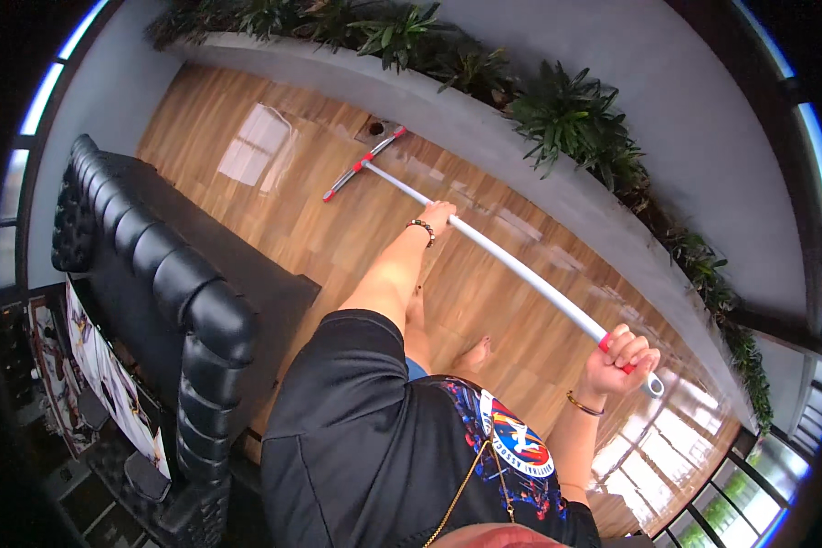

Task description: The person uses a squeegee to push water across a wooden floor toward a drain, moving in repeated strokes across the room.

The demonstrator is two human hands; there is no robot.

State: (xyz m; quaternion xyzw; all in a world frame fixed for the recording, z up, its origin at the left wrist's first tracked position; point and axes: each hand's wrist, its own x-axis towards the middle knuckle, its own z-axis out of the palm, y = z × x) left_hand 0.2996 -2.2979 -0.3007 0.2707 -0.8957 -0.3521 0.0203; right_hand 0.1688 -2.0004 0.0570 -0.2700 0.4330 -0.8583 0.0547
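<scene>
I hold a long white mop handle (521, 269) with both hands. My left hand (438, 216), with a beaded bracelet on the wrist, grips the pole partway down. My right hand (623, 358), wearing a thin gold bangle, is closed around the red-tipped top end. The flat red and grey mop head (363, 164) rests on the wooden floor (274, 183) close to the grey planter wall. My bare feet (473, 354) stand on the floor below the pole.
A black tufted leather sofa (155, 274) stands to my left. A long grey planter ledge (484, 137) with green plants (566, 114) runs along the far side. Glass window panels (703, 511) are at lower right; their reflections shine on the floor.
</scene>
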